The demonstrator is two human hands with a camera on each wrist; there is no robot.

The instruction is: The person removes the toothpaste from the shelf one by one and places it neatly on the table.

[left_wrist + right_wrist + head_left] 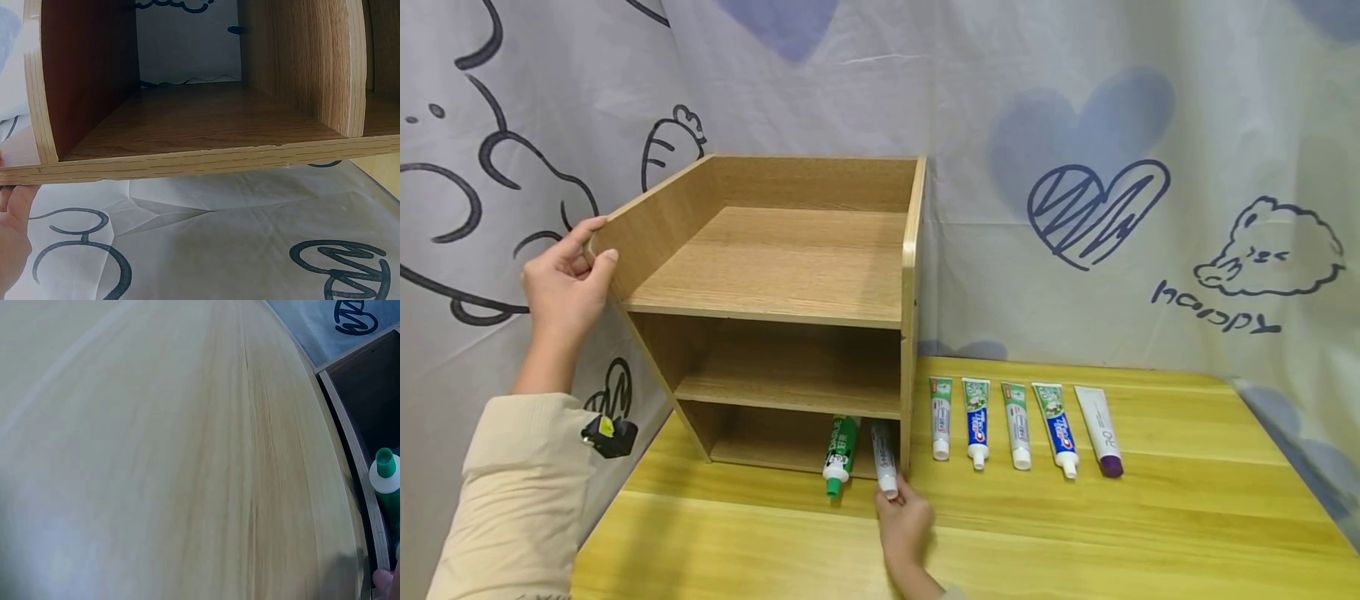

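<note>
While the left hand (567, 275) grips the upper front edge of the wooden shelf (775, 267) at its left side, the right hand (906, 521) pinches the white-capped end of a grey tube (883, 450), which lies in the shelf's bottom compartment near its right wall, cap jutting out front. A green tube (841, 446) lies in that compartment, farther from the shelf's right wall. Five other tubes (1018, 425) lie on the table (737, 550), right of the shelf.

Smooth wood-grained shelf (782, 258), softly glossy wood-grained table (737, 550), creased cloth-like backdrop (970, 283), smooth plastic-looking toothpaste tubes (883, 450).
</note>
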